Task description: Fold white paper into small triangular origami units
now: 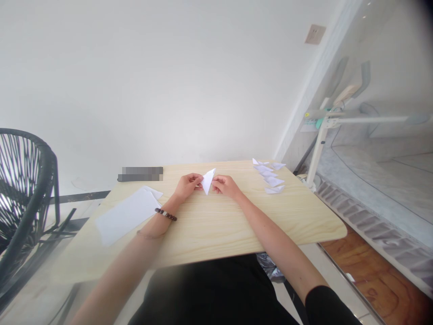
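Left fingers [198,181] pinch the folded paper [208,181]; right fingers [219,184], curled nearly together, sit at its other edge, hold unclear. Its long axis points away between them, both equally near.

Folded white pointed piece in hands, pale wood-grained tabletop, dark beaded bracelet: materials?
Folded white pointed piece: likely matte paper; thin, with sharp edges.
Pale wood-grained tabletop: wood or laminate, smooth-looking; grain fits both.
Dark beaded bracelet: perhaps wood or stone, round beads; finish unclear.

Left grip [187,185] pinched; right grip [226,185] just beside, fingers [217,186] curled; forearms [267,225] forward, angled inward.
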A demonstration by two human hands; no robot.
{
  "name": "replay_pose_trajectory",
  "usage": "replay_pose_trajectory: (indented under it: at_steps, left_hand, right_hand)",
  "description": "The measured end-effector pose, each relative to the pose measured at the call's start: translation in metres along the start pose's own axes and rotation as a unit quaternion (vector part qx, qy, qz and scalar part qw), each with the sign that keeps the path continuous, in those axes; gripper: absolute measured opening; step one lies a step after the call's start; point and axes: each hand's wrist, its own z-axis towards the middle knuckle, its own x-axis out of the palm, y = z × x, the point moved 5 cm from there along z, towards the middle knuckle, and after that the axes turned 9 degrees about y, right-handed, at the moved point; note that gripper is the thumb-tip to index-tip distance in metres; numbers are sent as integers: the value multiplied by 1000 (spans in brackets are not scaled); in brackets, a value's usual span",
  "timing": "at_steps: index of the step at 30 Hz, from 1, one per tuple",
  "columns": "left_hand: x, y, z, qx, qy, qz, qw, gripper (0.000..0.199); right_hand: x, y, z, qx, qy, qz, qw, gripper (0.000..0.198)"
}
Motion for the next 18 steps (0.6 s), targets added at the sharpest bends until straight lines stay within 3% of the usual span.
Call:
replay_pose_trajectory:
  at_steps: [9, 18]
  left_hand:
    - [2, -2, -1, 15, 31, 3, 999, 36]
    - [17, -5, -6, -22, 84, -27, 996, 33]
  right_hand:
    - [1, -1, 0, 2, -8, -45, 999, 18]
    - [0, 6, 0, -42, -48, -188, 980, 7]
